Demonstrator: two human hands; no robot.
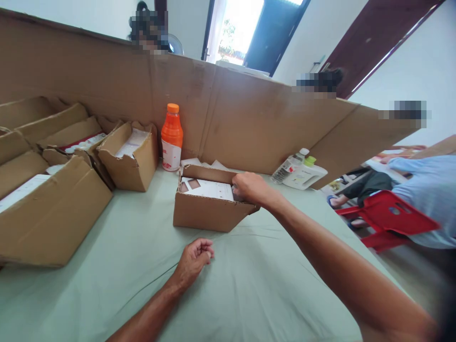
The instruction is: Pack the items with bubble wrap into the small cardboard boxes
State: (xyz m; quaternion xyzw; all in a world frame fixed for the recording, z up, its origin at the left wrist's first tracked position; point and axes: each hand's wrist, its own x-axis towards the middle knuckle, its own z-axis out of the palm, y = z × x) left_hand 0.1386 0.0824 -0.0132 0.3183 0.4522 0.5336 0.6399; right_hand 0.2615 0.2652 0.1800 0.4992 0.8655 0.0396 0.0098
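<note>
My right hand (251, 187) reaches into the right end of a small open cardboard box (206, 211) on the pale green cloth; its fingers are down inside and hidden, so I cannot see what they touch. White card pieces (206, 188) with cut-out holes lie in that box. My left hand (194, 259) rests on the cloth in front of the box, fingers curled into a loose fist with nothing in it.
An orange drink bottle (171, 137) stands behind the box. Several open cartons (130, 156) fill the left side. A tall cardboard wall (249, 118) runs across the back. A white container (304, 175) and clear bottle lie at right. A seated person and red stool (388, 216) are beyond the table's right edge.
</note>
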